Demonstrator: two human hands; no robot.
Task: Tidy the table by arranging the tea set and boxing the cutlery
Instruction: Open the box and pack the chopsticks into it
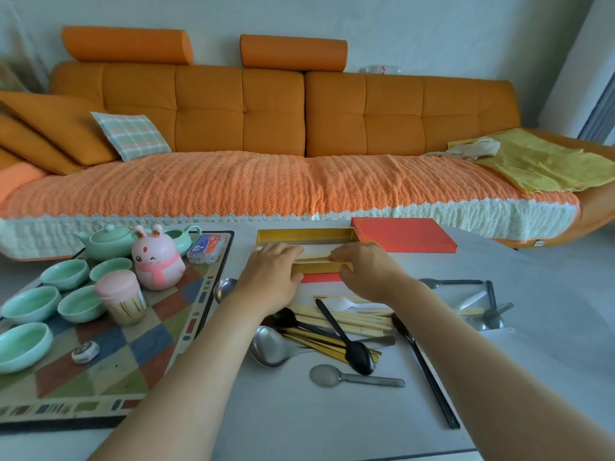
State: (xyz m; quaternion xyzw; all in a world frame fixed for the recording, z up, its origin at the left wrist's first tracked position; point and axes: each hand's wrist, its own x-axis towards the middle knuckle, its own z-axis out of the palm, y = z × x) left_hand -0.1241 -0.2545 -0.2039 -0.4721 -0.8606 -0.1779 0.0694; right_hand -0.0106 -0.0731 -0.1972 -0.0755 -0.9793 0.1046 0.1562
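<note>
A gold-lined cutlery box (306, 235) lies open at the table's far middle, its red lid (404, 238) beside it on the right. My left hand (271, 274) and my right hand (366, 271) both rest over the box's near edge, fingers on pale chopsticks (316, 256) inside it; whether they grip them is unclear. Loose cutlery lies nearer me: wooden chopsticks (352, 322), a black spoon (349, 341), a steel ladle spoon (273, 347), a grey spoon (352, 377). On the patterned mat (133, 367) at left stand a mint teapot (109, 241) and several mint cups (31, 304).
A pink rabbit figure (158, 261), a toothpick jar (123, 299) and a small card box (208, 249) share the mat. A long black utensil (426, 371) and more spoons (489, 319) lie at right. An orange sofa (266, 128) stands behind the table.
</note>
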